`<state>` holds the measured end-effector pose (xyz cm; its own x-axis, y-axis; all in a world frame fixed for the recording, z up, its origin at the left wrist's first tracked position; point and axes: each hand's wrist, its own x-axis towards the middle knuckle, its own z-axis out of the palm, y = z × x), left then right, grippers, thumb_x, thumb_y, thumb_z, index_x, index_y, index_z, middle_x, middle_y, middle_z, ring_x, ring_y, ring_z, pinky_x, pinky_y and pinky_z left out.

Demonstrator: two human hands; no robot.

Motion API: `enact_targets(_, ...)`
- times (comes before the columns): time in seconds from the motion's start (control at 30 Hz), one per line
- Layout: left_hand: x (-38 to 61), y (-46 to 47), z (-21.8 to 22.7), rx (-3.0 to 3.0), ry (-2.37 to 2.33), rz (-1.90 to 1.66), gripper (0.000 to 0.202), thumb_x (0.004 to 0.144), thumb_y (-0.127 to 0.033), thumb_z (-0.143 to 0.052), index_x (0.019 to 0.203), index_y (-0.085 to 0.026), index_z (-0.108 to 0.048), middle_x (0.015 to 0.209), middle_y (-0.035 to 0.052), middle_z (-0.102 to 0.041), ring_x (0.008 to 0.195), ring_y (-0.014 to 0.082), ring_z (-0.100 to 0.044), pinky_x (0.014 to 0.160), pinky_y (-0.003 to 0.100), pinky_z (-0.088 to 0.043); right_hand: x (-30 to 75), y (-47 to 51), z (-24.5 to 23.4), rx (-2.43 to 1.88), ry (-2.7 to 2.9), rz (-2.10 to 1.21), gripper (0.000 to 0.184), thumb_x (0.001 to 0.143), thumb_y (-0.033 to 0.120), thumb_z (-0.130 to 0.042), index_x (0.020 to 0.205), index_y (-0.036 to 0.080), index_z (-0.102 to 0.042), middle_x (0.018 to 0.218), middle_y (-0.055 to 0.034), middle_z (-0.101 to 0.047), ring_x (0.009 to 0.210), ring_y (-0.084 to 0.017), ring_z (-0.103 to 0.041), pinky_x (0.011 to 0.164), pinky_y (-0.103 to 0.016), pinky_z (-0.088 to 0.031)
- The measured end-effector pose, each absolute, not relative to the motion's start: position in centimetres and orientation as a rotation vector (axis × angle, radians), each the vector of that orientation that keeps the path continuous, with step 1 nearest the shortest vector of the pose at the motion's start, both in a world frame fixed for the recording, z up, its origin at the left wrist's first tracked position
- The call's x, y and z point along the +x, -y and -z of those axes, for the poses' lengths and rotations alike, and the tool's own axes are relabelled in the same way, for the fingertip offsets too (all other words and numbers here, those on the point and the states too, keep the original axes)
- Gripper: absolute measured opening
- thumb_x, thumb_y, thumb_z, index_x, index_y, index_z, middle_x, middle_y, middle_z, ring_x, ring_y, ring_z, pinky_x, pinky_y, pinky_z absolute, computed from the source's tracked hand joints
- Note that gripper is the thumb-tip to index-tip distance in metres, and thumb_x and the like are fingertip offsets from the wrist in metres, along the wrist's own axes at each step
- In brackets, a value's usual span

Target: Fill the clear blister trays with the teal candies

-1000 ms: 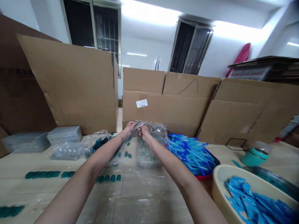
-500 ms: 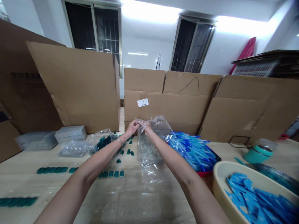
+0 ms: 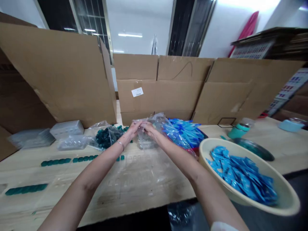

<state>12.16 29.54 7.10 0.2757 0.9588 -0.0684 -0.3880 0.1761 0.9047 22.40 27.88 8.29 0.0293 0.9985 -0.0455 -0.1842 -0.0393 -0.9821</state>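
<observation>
Both my hands meet at the top of a small clear plastic bag [image 3: 145, 141] with small greenish pieces inside, standing on the table in front of the cardboard boxes. My left hand [image 3: 133, 128] pinches the bag's mouth from the left. My right hand [image 3: 147, 128] grips the same rim from the right, fingers closed. A thin bracelet sits on my left wrist. Left of the bag lies another clear bag of dark teal pieces [image 3: 106, 137]. Right of it is a pile of blue plastic pieces [image 3: 185, 130] on a red tray.
A cream bowl [image 3: 286, 205] of blue pieces sits at the front right. Rows of teal pieces [image 3: 56, 161] lie on the table at the left, near clear trays [image 3: 67, 128]. Open cardboard boxes [image 3: 158, 86] wall the back. A teal cup [image 3: 238, 131] and dark dish [image 3: 252, 149] stand at the right.
The bag has come down from being held up and now rests lower on the table, both hands still on its top. The camera has tilted down and shifted.
</observation>
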Motion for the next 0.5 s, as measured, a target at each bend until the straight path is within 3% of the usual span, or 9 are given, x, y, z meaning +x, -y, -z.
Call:
enact_targets(0.1, 11.5, -29.2, -7.4, 0.86, -0.77, -1.103, 0.023, 0.075, -0.033, -0.066, 0.086, -0.013, -0.061, 0.079, 0.0079, -0.065, 0.071, 0.0181, -0.063, 0.07, 0.037, -0.054, 23.3, -25.6, -9.3, -1.063, 0.98, -1.383, 0.016, 0.065, 0.018, -0.068, 0.058, 0.015, -0.053, 0.048, 0.0037, -0.049, 0.045, -0.005, -0.035, 0.041, -0.018, -0.028)
enact_targets(0.2, 9.0, -28.3, -8.3, 0.804, -0.706, -1.137, 0.021, 0.079, -0.03, -0.062, 0.096, -0.018, -0.06, 0.098, 0.0078, -0.065, 0.093, 0.0216, -0.063, 0.084, 0.045, -0.05, 25.8, -21.3, -11.0, -0.948, 0.937, -1.43, 0.009, 0.065, 0.017, -0.066, 0.067, 0.015, -0.057, 0.068, -0.0009, -0.06, 0.05, -0.004, -0.035, 0.042, -0.017, -0.029)
enact_targets(0.3, 6.0, -26.3, -9.5, 0.704, -0.631, -1.211, 0.014, 0.08, -0.026, -0.06, 0.093, -0.02, -0.061, 0.103, 0.0067, -0.064, 0.106, 0.024, -0.058, 0.092, 0.05, -0.045, 29.0, -14.2, -12.4, -0.801, 0.914, -1.42, 0.027, 0.063, 0.016, -0.069, 0.088, 0.019, -0.062, 0.081, -0.0008, -0.061, 0.053, -0.004, -0.037, 0.044, -0.016, -0.03)
enact_targets(0.4, 3.9, -23.5, -11.1, 0.635, -0.602, -1.299, 0.005, 0.083, -0.021, -0.057, 0.081, -0.018, -0.061, 0.097, 0.0061, -0.065, 0.108, 0.0239, -0.057, 0.095, 0.05, -0.044, 31.5, -5.6, -12.5, -0.794, 0.882, -1.362, 0.026, 0.066, 0.017, -0.07, 0.09, 0.018, -0.063, 0.082, -0.0001, -0.055, 0.053, -0.004, -0.035, 0.044, -0.018, -0.029)
enact_targets(0.5, 3.3, -20.3, -12.8, 0.648, -0.609, -1.343, 0.01, 0.084, -0.02, -0.055, 0.076, -0.017, -0.06, 0.093, 0.0053, -0.066, 0.106, 0.0225, -0.059, 0.095, 0.046, -0.047, 32.7, 1.8, -10.8, -0.948, 0.806, -1.304, 0.022, 0.072, 0.031, -0.07, 0.087, 0.017, -0.062, 0.071, 0.0012, -0.048, 0.053, -0.006, -0.034, 0.044, -0.02, -0.028)
